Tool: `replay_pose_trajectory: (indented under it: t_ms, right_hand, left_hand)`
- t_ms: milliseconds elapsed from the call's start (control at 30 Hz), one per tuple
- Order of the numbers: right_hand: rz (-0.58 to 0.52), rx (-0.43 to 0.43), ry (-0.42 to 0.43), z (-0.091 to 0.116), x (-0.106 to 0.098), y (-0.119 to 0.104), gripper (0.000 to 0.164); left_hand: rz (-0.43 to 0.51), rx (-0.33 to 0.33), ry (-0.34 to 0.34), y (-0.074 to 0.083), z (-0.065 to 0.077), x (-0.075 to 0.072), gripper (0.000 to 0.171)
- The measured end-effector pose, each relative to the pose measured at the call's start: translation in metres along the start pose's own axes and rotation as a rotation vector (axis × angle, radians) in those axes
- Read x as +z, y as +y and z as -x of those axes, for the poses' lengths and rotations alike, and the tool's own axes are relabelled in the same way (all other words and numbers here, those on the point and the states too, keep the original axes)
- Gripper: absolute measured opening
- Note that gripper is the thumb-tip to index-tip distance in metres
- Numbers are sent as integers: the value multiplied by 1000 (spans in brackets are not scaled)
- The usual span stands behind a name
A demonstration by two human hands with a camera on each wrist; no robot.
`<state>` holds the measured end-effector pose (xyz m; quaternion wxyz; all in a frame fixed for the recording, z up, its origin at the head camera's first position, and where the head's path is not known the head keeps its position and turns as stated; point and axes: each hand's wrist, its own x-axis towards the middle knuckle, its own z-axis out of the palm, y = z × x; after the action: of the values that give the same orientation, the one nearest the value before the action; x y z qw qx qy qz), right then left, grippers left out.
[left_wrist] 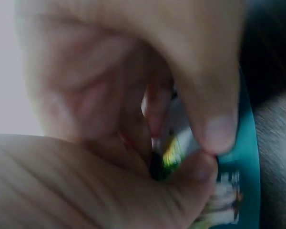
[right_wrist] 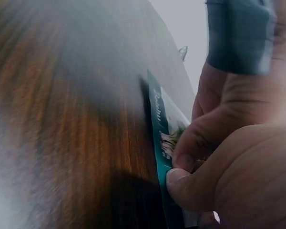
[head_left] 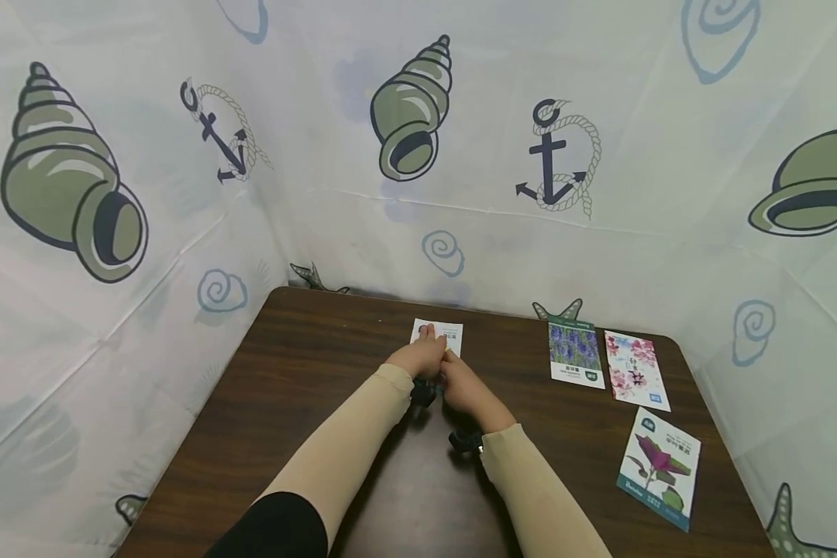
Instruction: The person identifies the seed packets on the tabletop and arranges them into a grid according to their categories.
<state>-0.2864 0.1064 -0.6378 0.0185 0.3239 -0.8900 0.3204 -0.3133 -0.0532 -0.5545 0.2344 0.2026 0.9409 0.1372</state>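
A white and teal seed packet is held between both hands near the table's far edge. My left hand and right hand are close together on it. In the right wrist view, the two thumb tips meet by the packet's teal band, and the fingers pinch the packet just above the wood. The left wrist view shows the packet with a yellow and green picture partly hidden behind the thumbs. Most of its front is covered by the hands.
To the right on the brown table lie a purple-flower packet, a pink-blossom packet and a packet with a dark pink plant. A printed cloth hangs around the table.
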Motion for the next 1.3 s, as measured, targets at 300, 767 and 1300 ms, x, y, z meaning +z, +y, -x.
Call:
replay_pose_trajectory:
  t_ms: [300,767,1300]
  right_hand:
    - [-55,80,-82,-21,-26,-28,39]
    - [-309,65,1,-10,-28,-8,40]
    - [-1824,17,218,55,-31,13,47]
  left_hand:
    - [193,57,-9,-30,-20,-8,83]
    - [159,48,124,-61,-63,30,106]
    - [91,-13,117,-45,-37,42,116]
